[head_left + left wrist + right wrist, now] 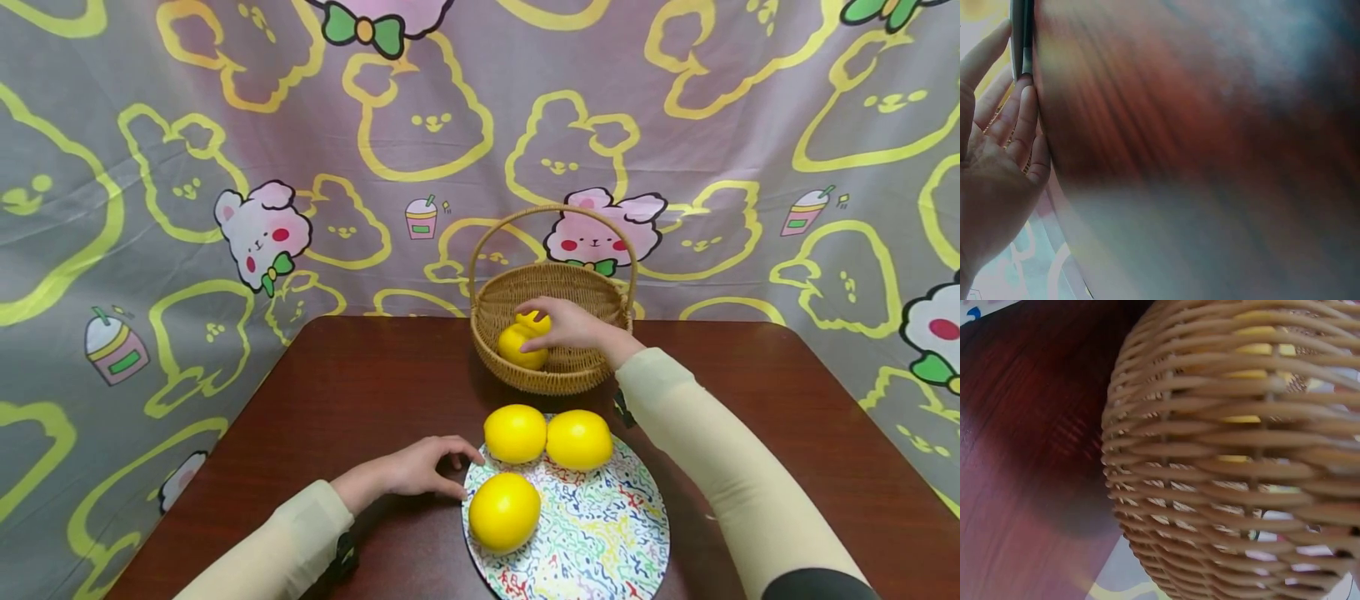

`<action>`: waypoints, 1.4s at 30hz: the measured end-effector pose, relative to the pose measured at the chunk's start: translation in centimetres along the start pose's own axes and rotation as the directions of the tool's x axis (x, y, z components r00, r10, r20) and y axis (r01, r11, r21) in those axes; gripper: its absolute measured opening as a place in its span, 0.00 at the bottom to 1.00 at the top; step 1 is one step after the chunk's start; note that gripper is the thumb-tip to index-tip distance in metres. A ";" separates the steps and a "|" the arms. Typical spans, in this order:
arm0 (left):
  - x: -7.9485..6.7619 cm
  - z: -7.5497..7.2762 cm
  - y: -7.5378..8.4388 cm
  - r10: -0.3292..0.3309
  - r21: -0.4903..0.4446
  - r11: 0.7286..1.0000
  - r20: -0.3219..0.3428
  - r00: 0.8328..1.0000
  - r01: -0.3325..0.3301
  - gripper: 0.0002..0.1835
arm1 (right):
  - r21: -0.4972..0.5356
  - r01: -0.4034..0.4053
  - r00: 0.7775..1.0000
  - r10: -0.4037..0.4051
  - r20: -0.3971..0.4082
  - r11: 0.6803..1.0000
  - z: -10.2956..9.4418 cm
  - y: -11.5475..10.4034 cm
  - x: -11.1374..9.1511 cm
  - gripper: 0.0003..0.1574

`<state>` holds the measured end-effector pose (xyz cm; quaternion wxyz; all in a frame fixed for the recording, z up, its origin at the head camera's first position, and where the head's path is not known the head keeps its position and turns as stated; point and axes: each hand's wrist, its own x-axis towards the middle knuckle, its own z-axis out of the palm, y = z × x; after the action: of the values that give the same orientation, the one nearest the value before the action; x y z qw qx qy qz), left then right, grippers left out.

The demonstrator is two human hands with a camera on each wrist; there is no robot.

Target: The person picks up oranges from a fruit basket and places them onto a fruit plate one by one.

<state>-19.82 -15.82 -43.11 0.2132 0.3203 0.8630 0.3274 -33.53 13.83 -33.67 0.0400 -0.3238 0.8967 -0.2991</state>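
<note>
My right hand (566,325) reaches into a wicker basket (551,382), its thumb and fingers curved round a lemon (534,319). Another lemon (517,348) lies in front of it, partly covered by the thumb. Closer to me is a round plate (600,533) with a colourful squiggle pattern. On it are three lemons: two side by side at the far edge, a left one (515,434) and a right one (580,440), and one nearer (504,512). My left hand (412,467) rests at the plate's left rim, fingers fairly straight in the left wrist view.
The basket's tall arched handle (552,208) rises above my right hand. Everything stands on a dark red-brown table (375,383). A patterned cloth (450,158) hangs behind and at the sides. The right wrist view is mostly filled by the basket's woven wall (1210,444).
</note>
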 end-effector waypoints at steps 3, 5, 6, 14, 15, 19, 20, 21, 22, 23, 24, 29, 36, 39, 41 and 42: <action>0.0 0.0 0.0 -0.009 -0.002 1.000 -0.001 1.000 0.009 0.23 | -0.016 -0.007 1.000 0.007 0.022 1.000 0.4 0.1 0.3 0.45; 0.1 0.0 -0.1 -0.015 0.000 1.000 -0.002 1.000 0.015 0.23 | -0.023 -0.015 0.999 0.016 0.030 1.000 0.6 0.2 0.5 0.45; 0.1 0.1 -0.1 -0.019 -0.002 1.000 -0.002 1.000 0.019 0.23 | -0.025 -0.020 0.999 0.020 0.033 1.000 0.7 0.3 0.5 0.45; 0.1 0.1 -0.1 -0.006 -0.002 1.000 -0.004 1.000 0.006 0.23 | -0.043 -0.059 0.997 0.061 0.051 0.997 1.3 1.1 0.8 0.44; 0.1 0.1 0.0 -0.006 -0.003 1.000 -0.003 1.000 0.006 0.23 | -0.046 -0.062 0.996 0.064 0.055 0.997 1.4 1.2 0.9 0.44; 0.1 0.1 0.1 -0.015 -0.004 1.000 -0.002 1.000 0.015 0.22 | -0.050 -0.063 0.996 0.066 0.062 0.997 1.7 1.5 1.0 0.45; 0.1 0.1 0.1 -0.016 -0.003 1.000 -0.003 1.000 0.016 0.22 | -0.055 -0.068 0.996 0.071 0.062 0.996 1.8 1.6 1.0 0.46; 0.0 0.1 0.2 -0.018 -0.002 1.000 -0.004 1.000 0.018 0.22 | -0.061 -0.071 0.995 0.074 0.063 0.996 1.8 1.6 1.0 0.46; 0.0 0.0 0.2 -0.020 -0.002 1.000 -0.004 1.000 0.020 0.22 | -0.065 -0.073 0.995 0.077 0.064 0.995 1.9 1.7 1.1 0.46; 0.0 0.0 0.2 -0.023 -0.001 1.000 -0.004 1.000 0.023 0.22 | -0.071 -0.077 0.994 0.082 0.066 0.994 1.9 1.7 1.1 0.47; 0.0 0.0 0.2 -0.024 -0.001 1.000 -0.004 1.000 0.024 0.22 | -0.075 -0.079 0.994 0.084 0.068 0.994 1.9 1.7 1.1 0.47; 0.1 -0.1 0.2 -0.019 -0.005 1.000 0.000 1.000 0.019 0.22 | -0.072 -0.092 0.992 0.098 0.075 0.993 2.1 1.7 1.1 0.48; 0.2 0.0 0.2 -0.004 -0.003 1.000 -0.002 1.000 0.004 0.22 | -0.050 -0.095 0.989 0.100 0.108 0.994 2.4 1.8 1.0 0.47; 0.1 0.0 0.3 -0.003 -0.004 1.000 -0.003 1.000 0.003 0.22 | -0.033 -0.078 0.987 0.082 0.138 0.996 2.7 1.8 1.0 0.46; 0.2 0.0 0.2 -0.005 -0.001 1.000 -0.006 1.000 0.005 0.22 | -0.026 -0.070 0.985 0.073 0.158 0.997 3.0 1.7 0.9 0.47; 0.2 0.0 0.2 -0.005 -0.001 1.000 -0.007 1.000 0.005 0.22 | -0.031 -0.070 0.983 0.074 0.166 0.997 3.1 1.7 0.9 0.48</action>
<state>-19.86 -15.56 -42.98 0.2109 0.3170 0.8644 0.3284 -34.38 12.73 -37.06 0.1217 -0.3156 0.9050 -0.2580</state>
